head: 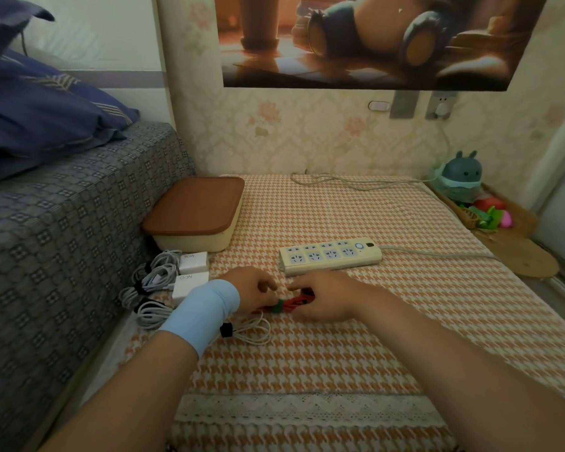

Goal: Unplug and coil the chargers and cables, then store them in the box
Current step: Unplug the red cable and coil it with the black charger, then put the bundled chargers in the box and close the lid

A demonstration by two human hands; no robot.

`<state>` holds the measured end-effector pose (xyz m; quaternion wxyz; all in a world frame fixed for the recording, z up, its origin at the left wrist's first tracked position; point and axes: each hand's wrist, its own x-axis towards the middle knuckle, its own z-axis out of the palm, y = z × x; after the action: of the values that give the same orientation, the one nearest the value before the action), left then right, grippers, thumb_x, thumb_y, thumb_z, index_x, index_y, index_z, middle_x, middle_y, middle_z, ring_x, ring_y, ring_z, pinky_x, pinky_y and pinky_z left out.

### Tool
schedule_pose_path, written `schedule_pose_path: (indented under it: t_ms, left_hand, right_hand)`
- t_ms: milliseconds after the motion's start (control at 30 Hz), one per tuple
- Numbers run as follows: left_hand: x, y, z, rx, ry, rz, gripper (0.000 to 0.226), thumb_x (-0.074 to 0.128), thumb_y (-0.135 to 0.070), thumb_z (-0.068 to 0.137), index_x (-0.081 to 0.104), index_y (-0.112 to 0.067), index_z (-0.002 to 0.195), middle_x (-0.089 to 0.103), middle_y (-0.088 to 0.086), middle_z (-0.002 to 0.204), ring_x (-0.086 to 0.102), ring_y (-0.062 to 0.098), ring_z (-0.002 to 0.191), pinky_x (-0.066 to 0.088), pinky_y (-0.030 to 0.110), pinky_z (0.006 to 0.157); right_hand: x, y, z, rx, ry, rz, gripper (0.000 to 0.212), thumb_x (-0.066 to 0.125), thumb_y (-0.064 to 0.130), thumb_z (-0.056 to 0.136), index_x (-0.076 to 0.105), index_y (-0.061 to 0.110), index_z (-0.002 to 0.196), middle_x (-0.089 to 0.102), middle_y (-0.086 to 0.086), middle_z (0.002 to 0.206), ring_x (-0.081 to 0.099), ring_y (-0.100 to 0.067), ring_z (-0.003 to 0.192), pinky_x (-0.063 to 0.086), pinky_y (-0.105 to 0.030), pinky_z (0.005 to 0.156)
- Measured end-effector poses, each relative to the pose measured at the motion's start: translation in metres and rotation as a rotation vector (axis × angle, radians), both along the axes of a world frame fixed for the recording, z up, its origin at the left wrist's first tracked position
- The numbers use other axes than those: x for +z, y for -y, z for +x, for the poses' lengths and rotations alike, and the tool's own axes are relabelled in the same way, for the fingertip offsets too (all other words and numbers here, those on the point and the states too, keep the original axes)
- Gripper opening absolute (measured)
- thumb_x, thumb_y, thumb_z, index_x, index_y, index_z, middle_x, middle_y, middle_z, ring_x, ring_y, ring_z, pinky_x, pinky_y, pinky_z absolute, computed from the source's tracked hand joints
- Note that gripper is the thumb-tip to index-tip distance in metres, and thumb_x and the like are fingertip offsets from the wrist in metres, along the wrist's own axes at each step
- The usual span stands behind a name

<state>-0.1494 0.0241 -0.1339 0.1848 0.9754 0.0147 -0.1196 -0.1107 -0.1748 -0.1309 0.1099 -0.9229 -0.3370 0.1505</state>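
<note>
Nearest us, both forearms reach in over the checked cloth of the bench [307, 370], the left one wearing a pale blue wristband [206, 311]. Just past that wrist lies a white cable [255, 331], coiled and cinched with a black tie. And here's the action: the left hand [253, 290] and right hand [323, 298] meet over a red cable [296, 302]. The bundle sits right between them, low on the cloth, with a green tie [277, 306] wrapped round its left end. Left fingers [268, 287] are curled in, pinching at that green end. Right fingers [299, 283] are curled over the red loops, gripping the other end.

Off to the left, by the bed, grey cables [154, 278] lie coiled and tied beside two white chargers [193, 261]. Just beyond the hands sits the power strip [330, 256], its cord trailing right. Further back on the left stands the box [193, 216], cream with a brown lid on, well apart from the red cable.
</note>
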Motion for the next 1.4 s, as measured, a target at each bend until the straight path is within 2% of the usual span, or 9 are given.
schedule_pose_path:
  t_ms: [167,333,633,733,800,900,1033,1233,1400]
  left_hand:
    - [0.013,-0.038,0.017,0.196,0.269,-0.143,0.037,0.057,-0.043,0.093,0.059,-0.029,0.128,0.054,-0.002,0.136,0.052,0.022,0.121,0.046,0.037,0.099]
    - [0.010,-0.073,0.028,0.328,0.424,0.082,0.047,0.054,-0.044,0.094,0.047,-0.030,0.138,0.038,0.001,0.148,0.029,0.028,0.136,0.032,0.044,0.111]
    - [-0.001,-0.118,0.051,0.375,0.223,0.096,0.067,0.049,-0.049,0.094,0.018,-0.037,0.152,0.010,0.002,0.162,0.004,0.032,0.148,0.017,0.048,0.119]
    - [-0.003,-0.117,0.057,0.348,0.230,0.078,0.064,0.049,-0.046,0.095,0.022,-0.035,0.152,0.014,0.007,0.161,0.002,0.032,0.148,0.008,0.043,0.121]
    - [-0.005,-0.113,0.059,0.345,0.253,0.049,0.064,0.052,-0.046,0.093,0.026,-0.033,0.151,0.014,0.008,0.161,-0.003,0.033,0.148,0.004,0.042,0.120]
    - [-0.010,-0.113,0.065,0.365,0.304,-0.088,0.059,0.055,-0.045,0.092,0.036,-0.033,0.146,0.015,0.003,0.161,-0.008,0.031,0.149,0.006,0.043,0.120]
    - [-0.014,-0.106,0.078,0.263,0.412,-0.144,0.044,0.056,-0.038,0.094,0.051,-0.029,0.136,0.031,0.004,0.156,0.008,0.022,0.149,0.005,0.037,0.121]
    - [-0.010,-0.076,0.105,0.276,0.319,-0.029,0.068,0.059,-0.056,0.087,0.037,-0.029,0.146,0.010,0.003,0.162,0.002,0.028,0.149,0.015,0.046,0.121]
    - [-0.011,-0.051,0.115,0.353,0.274,-0.349,0.080,0.063,-0.031,0.091,0.014,-0.024,0.154,0.007,0.005,0.159,0.033,0.030,0.138,0.041,0.032,0.100]
  right_hand:
    - [0.022,-0.031,0.016,-0.129,0.140,0.205,0.049,0.054,0.049,0.099,0.053,0.026,0.143,0.045,0.000,0.152,0.044,-0.021,0.136,0.038,-0.039,0.110]
    - [0.020,-0.088,0.048,-0.035,0.231,0.194,0.051,0.055,0.030,0.100,0.044,0.023,0.149,0.040,-0.003,0.155,0.040,-0.024,0.140,0.035,-0.042,0.115]
    - [-0.007,-0.176,0.085,0.168,0.444,0.018,0.071,0.046,0.003,0.098,0.017,0.021,0.160,0.008,-0.007,0.169,0.010,-0.025,0.155,0.024,-0.050,0.120]
    - [-0.012,-0.187,0.101,0.192,0.529,-0.007,0.061,0.048,0.005,0.098,0.030,0.017,0.155,0.026,-0.010,0.163,0.023,-0.027,0.151,0.025,-0.047,0.116]
    - [-0.013,-0.189,0.111,0.219,0.624,0.025,0.034,0.047,0.009,0.099,0.050,0.013,0.133,0.054,-0.013,0.137,0.049,-0.032,0.129,0.031,-0.044,0.105]
    - [-0.013,-0.182,0.120,0.292,0.764,0.099,0.012,0.053,0.004,0.094,0.058,0.008,0.105,0.064,-0.016,0.100,0.060,-0.037,0.096,0.039,-0.052,0.098]
    - [-0.009,-0.149,0.127,0.386,0.893,0.045,0.016,0.066,0.018,0.092,0.060,0.010,0.105,0.062,-0.012,0.101,0.059,-0.034,0.097,0.037,-0.060,0.107]
    - [-0.002,-0.090,0.134,0.411,0.882,0.142,0.028,0.079,0.032,0.081,0.061,0.012,0.090,0.058,-0.009,0.088,0.059,-0.031,0.082,0.049,-0.044,0.078]
    - [-0.013,-0.076,0.146,0.146,0.603,0.091,0.056,0.049,0.061,0.096,0.053,0.020,0.134,0.050,-0.010,0.125,0.049,-0.029,0.114,0.046,-0.041,0.091]
